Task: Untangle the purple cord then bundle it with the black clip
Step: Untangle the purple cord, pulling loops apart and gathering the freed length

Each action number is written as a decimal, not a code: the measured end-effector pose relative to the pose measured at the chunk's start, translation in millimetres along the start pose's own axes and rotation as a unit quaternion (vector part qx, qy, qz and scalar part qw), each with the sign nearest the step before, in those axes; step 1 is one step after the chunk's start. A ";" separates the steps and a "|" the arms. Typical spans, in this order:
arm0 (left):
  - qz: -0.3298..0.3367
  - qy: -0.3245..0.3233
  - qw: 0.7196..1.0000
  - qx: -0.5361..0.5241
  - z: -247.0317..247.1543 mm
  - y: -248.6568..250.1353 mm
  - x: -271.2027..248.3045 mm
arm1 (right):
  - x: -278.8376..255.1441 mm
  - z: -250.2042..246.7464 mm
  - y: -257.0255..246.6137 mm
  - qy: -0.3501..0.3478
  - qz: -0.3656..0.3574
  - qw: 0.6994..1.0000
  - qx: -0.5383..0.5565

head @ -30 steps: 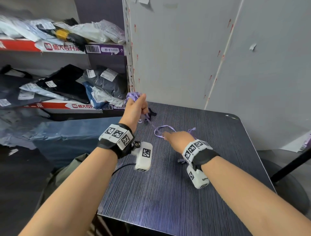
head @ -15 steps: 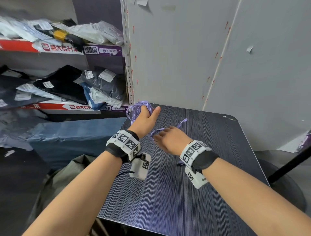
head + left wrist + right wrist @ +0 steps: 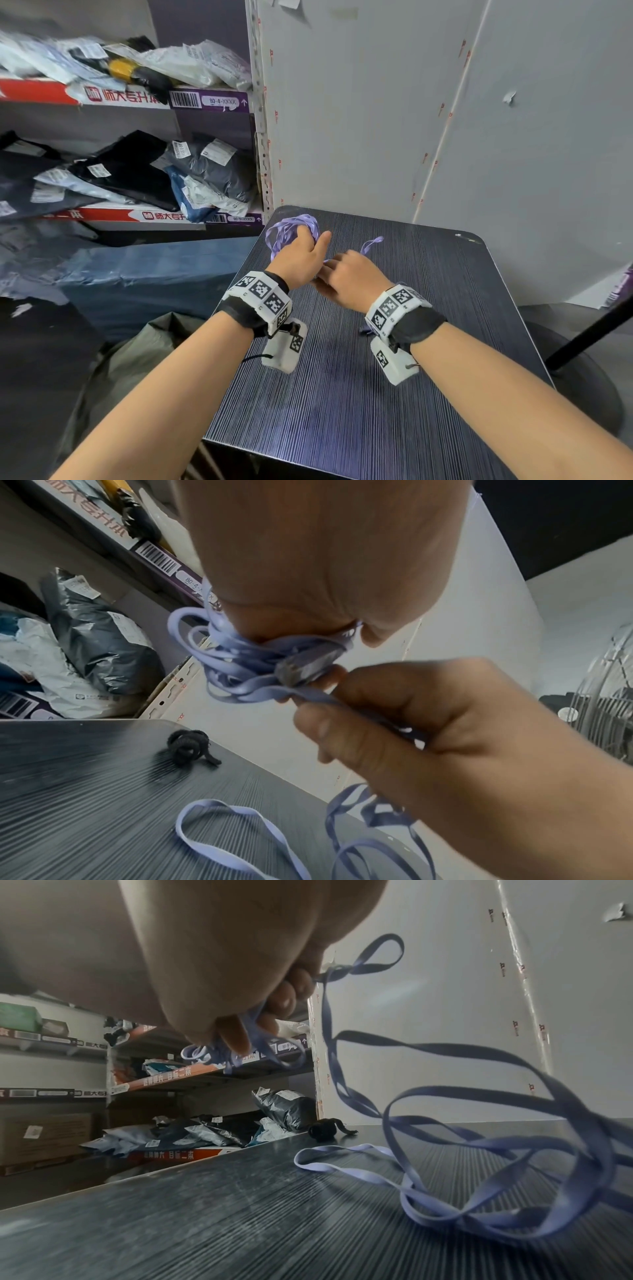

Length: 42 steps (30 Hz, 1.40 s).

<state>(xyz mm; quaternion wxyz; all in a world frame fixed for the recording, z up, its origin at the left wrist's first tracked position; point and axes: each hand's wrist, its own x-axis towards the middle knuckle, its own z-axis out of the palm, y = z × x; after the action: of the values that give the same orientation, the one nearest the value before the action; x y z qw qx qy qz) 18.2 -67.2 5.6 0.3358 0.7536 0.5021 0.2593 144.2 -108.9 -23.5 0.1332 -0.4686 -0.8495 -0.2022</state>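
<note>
The purple cord (image 3: 291,228) is a flat lilac ribbon, partly gathered into loops. My left hand (image 3: 301,255) grips that bunch of loops (image 3: 236,664) above the table's far left corner. Just to its right, my right hand (image 3: 346,274) pinches a strand (image 3: 308,696) running out of the bunch. More cord (image 3: 479,1177) hangs from the right hand and lies in loose loops on the table. The black clip (image 3: 188,746), a small dark coiled tie, lies free on the table (image 3: 342,394) near the far left edge (image 3: 325,1130), below the hands. In the head view the hands hide it.
A grey partition wall (image 3: 411,120) rises right behind the table. Shelves (image 3: 120,102) stacked with parcels and bags stand to the left. A blue-covered bundle (image 3: 154,274) sits beside the table's left edge, and a black pole (image 3: 589,335) leans at the right.
The right hand has moved from the table up to the left hand and taken hold of a strand by the bunch. The left hand has lowered a little with the loops.
</note>
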 end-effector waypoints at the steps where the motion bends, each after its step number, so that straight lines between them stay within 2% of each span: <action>1: 0.000 -0.007 1.000 0.016 1.6 -1.0 -0.3 | 0.6 0.5 0.0 0.003 0.003 1.000 -0.007; 5: 0.014 -0.008 0.995 0.100 3.9 -2.3 -6.4 | -0.7 -4.9 0.0 0.000 0.077 0.997 0.019; 7: 0.011 -0.020 0.994 0.105 3.7 -5.1 -7.7 | -0.4 -6.7 -2.0 0.001 0.097 0.995 0.035; 11: 0.017 -0.032 0.998 0.053 6.5 -14.5 -6.4 | 0.1 -8.5 -6.0 -0.056 0.148 0.984 0.084; 14: -0.025 -0.004 0.999 -0.029 4.7 -20.3 -11.9 | -3.4 -7.4 -4.6 -0.072 0.197 0.969 0.128; 16: -0.028 -0.001 0.999 -0.023 6.7 -32.0 -16.4 | -5.9 -3.5 -4.2 -0.087 0.217 0.954 0.186; 18: -0.068 0.011 0.997 -0.042 6.8 -39.6 -21.0 | -10.2 0.1 -5.5 -0.100 0.225 0.945 0.215; 20: -0.056 0.003 0.998 0.010 7.7 -48.5 -24.3 | -15.3 5.8 -7.8 -0.096 0.228 0.948 0.200; 24: -0.033 -0.022 0.999 0.024 13.9 -66.7 -30.1 | -19.6 19.6 -13.4 -0.095 0.248 0.952 0.154; 30: -0.005 -0.053 0.998 -0.037 23.1 -81.9 -44.9 | -18.2 18.4 -18.9 -0.065 0.301 0.936 0.170; 36: -0.025 -0.031 0.997 -0.063 26.7 -82.9 -48.0 | -22.3 22.3 -22.1 -0.067 0.342 0.918 0.189; 39: -0.056 -0.015 0.988 -0.142 28.9 -91.1 -46.1 | -25.9 25.8 -21.1 -0.065 0.354 0.912 0.199; 42: -0.102 -0.004 0.966 -0.236 28.3 -96.3 -42.9 | -29.6 28.4 -17.6 -0.067 0.366 0.902 0.220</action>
<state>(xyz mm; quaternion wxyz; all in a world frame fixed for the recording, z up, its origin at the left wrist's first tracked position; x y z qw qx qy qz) -32.9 -88.1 -88.6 0.5311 0.5988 0.4993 0.3319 143.8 -126.0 -64.7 0.2406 -0.7179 -0.6478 0.0845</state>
